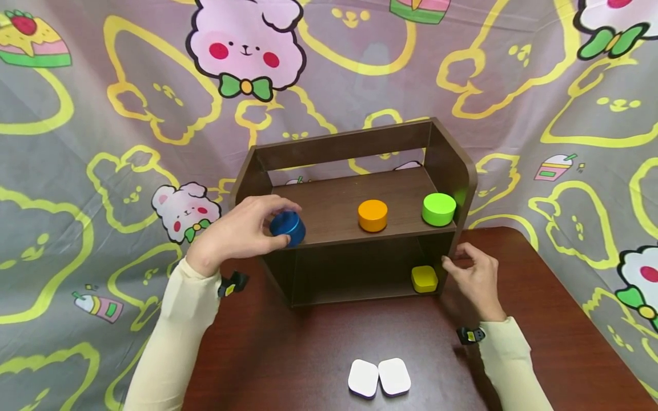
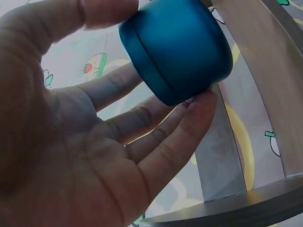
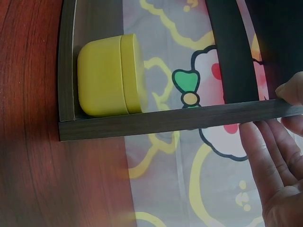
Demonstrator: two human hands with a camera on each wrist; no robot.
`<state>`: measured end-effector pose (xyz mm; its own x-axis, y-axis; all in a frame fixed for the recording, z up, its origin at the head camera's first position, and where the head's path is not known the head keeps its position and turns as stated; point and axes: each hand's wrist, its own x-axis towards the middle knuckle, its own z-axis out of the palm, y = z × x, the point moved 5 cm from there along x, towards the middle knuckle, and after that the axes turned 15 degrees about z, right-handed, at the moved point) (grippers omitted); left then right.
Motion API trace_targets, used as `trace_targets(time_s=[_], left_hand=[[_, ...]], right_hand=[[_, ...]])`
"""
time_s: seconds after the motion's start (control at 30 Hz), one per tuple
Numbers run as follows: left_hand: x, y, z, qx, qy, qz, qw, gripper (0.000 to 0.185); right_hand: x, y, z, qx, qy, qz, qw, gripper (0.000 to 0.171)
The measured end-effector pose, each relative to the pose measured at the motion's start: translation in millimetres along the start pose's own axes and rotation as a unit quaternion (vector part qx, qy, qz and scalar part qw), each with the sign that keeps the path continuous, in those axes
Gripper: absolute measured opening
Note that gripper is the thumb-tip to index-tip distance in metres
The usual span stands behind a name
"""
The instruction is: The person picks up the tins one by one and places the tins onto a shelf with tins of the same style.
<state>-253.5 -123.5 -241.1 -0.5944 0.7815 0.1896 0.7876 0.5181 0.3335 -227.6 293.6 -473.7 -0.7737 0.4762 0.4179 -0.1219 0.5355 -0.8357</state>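
My left hand [image 1: 236, 231] grips a round blue container [image 1: 289, 228] between thumb and fingers at the left front of the shelf's upper board. In the left wrist view, the blue container [image 2: 177, 49] shows a lid seam near one end. My right hand [image 1: 475, 277] pinches the right side panel of the dark brown shelf [image 1: 354, 242]. In the right wrist view, the thumb lies on one face of that side panel [image 3: 189, 114] and the fingers on the other. A yellow squarish container [image 1: 424, 279] stands in the lower compartment, at its right end.
An orange round container [image 1: 372, 216] and a green round container [image 1: 439, 209] stand on the upper board, towards the right. Two white squarish containers [image 1: 363, 378] sit side by side on the reddish-brown table [image 1: 308, 342]. A patterned cloth [image 1: 329, 85] hangs behind.
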Motion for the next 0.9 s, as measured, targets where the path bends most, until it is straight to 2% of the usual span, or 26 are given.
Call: trace_targets(time_s=[0.3, 0.7, 0.9], left_hand=[[7.5, -6.1, -1.6, 0.0, -0.015, -0.021, 0.9997, 0.056], [25.4, -19.7, 1.7, 0.016, -0.073, -0.047, 0.9961, 0.055], [29.7, -23.6, 4.0, 0.025, -0.083, -0.062, 0.9943, 0.055]], right_hand=[[-0.9, -1.3, -1.2, 0.0, 0.008, -0.015, 1.0, 0.016], [-1.4, -3.2, -2.2, 0.006, 0.009, -0.016, 1.0, 0.015], [-1.6, -2.9, -2.1, 0.001, 0.01, -0.024, 1.0, 0.015]])
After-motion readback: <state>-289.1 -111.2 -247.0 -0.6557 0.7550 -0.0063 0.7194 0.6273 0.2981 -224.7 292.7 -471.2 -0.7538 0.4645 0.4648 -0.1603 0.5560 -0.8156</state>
